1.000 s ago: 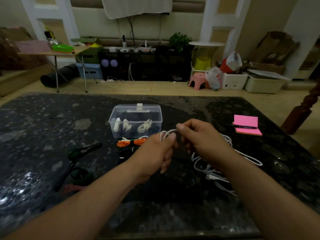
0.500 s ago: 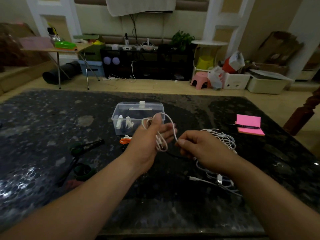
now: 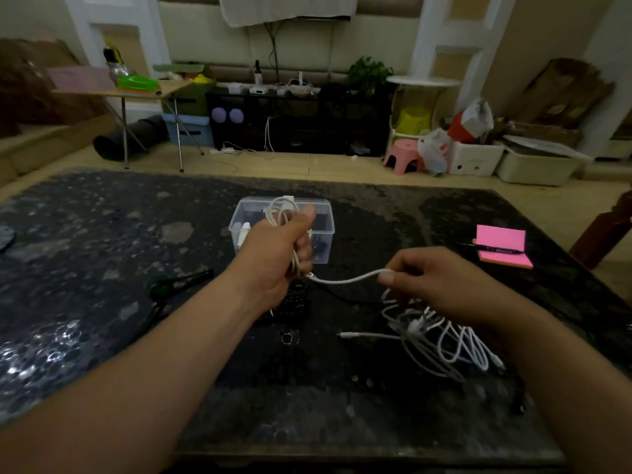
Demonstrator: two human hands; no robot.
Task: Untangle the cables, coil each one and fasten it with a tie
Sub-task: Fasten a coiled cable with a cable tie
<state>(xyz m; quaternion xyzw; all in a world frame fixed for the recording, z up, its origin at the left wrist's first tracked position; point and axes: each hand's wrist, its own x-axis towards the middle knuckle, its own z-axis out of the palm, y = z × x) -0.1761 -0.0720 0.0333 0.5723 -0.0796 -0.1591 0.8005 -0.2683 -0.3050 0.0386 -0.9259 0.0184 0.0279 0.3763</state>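
Fingers [image 3: 303,252] of left hand [image 3: 278,249] now closed round loops of thin white plastic cable [image 3: 281,209] | right hand [image 3: 431,276] pinches its slack beside them, tangled white cable heap [image 3: 444,336] beneath | another loop secured; coiling likely continues.

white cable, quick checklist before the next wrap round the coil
1. Left hand grips the coil: ok.
2. Right hand pinches the cable: ok.
3. Span between the hands is free of knots: ok.
4. Rest of the cable is clear of the tangle: not ok, it runs into it.
5. Tie at hand: cannot tell; the box holds small white pieces.
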